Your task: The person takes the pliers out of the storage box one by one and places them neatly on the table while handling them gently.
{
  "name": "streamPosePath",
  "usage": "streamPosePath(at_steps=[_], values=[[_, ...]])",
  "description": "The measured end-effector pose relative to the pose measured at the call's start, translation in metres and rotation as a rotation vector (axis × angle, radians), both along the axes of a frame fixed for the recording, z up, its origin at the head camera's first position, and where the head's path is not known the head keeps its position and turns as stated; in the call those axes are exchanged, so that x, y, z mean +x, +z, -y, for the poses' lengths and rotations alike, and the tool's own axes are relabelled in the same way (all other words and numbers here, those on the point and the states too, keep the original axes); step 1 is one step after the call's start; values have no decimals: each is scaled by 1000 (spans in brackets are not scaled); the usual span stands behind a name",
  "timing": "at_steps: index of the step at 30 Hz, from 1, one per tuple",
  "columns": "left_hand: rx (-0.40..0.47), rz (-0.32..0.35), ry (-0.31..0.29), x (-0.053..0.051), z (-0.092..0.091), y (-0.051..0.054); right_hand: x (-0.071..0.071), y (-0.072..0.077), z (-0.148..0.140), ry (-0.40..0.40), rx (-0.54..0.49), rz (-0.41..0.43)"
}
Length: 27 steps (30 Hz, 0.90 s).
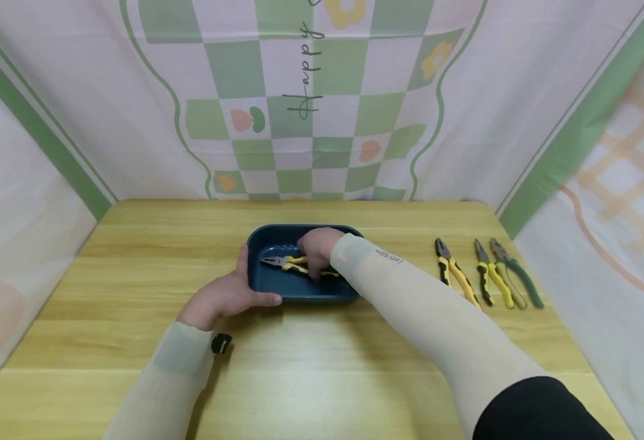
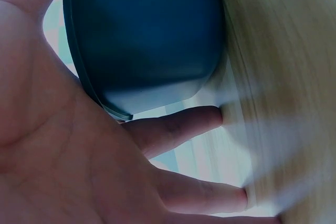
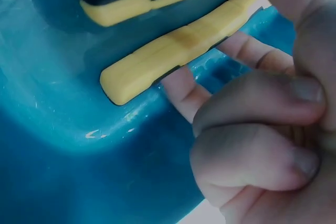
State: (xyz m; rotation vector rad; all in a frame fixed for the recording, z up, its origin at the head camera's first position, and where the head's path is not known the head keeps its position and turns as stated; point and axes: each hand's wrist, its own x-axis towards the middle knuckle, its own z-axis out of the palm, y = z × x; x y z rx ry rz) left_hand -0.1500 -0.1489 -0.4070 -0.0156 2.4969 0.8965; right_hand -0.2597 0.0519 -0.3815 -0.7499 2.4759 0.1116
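Note:
A dark blue tray stands at the middle of the table. Inside it lies a pair of combination pliers with yellow and black handles, its metal nose toward the left. My right hand reaches into the tray and pinches the pliers by a handle, thumb and straighter fingers on either side of it; two other fingers are curled toward the palm. My left hand rests against the tray's left end, thumb at the front corner. In the left wrist view its spread fingers extend below the tray wall toward the table.
At the right of the table lie three more pliers: a yellow-orange and black pair, a yellow and black pair and a green-handled pair. Patterned cloth hangs behind the wooden table and at both sides.

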Motion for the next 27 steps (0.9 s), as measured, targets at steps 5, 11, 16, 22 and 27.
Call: streamPosePath(at_steps=[5, 11, 16, 22, 27], values=[[8, 2, -1, 0, 1, -1, -1, -1, -1, 3, -7, -22], [11, 2, 5, 0, 1, 0, 0, 2, -1, -1, -6, -34], [8, -2, 3, 0, 0, 0, 0, 3, -3, -20, -7, -22], [6, -5, 7, 1, 0, 1, -1, 4, -4, -22, -38, -3], [10, -7, 12, 1, -1, 1, -3, 7, -4, -1, -39, -6]])
